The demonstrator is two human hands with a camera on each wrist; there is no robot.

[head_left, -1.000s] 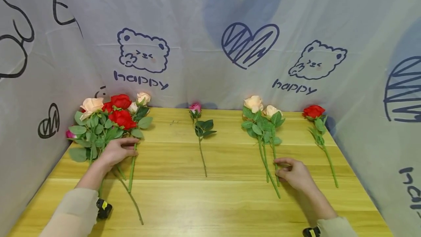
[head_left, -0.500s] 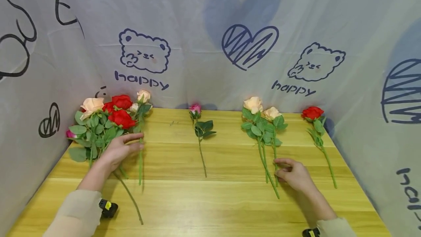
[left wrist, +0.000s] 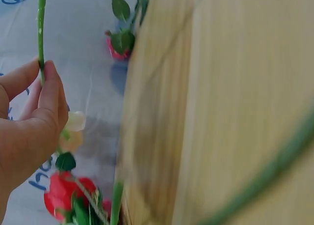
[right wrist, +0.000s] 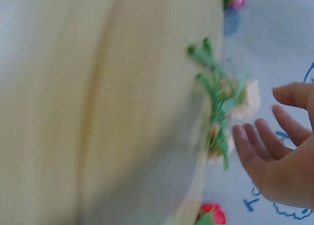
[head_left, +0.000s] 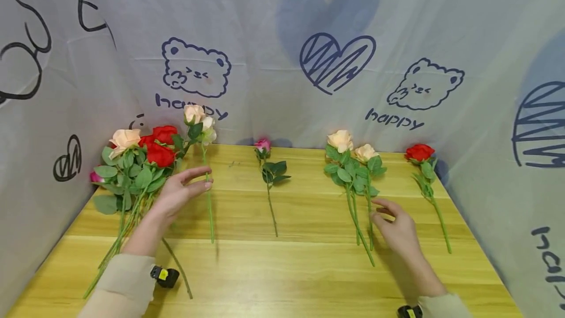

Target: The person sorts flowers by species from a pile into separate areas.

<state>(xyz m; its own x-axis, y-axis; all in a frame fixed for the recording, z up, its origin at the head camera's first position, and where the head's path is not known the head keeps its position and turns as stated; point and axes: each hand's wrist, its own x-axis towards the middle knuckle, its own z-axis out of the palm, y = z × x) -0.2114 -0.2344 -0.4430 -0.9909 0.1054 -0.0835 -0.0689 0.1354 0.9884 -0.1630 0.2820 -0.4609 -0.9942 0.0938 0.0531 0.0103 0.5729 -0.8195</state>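
My left hand (head_left: 176,195) pinches the green stem of a peach rose (head_left: 194,114), with a paler bloom beside it, raised just right of the left-hand flower pile. In the left wrist view, thumb and fingers meet on that stem (left wrist: 41,31). The pile holds red roses (head_left: 161,154), a large peach rose (head_left: 125,141) and a pink bloom at its edge. My right hand (head_left: 397,227) is beside the stems of a bunch of peach roses (head_left: 340,140); the right wrist view shows its fingers (right wrist: 250,156) spread, holding nothing.
One pink rose (head_left: 262,145) lies mid-table, and a red rose (head_left: 419,151) lies at the far right. Loose stems from the pile reach toward the front of the wooden table (head_left: 265,278). A printed cloth (head_left: 265,97) hangs behind and at both sides.
My left hand has lifted the peach rose out of the left pile and moved it right. My right hand has loosened from the peach roses' stem, its fingers now spread and slightly raised.
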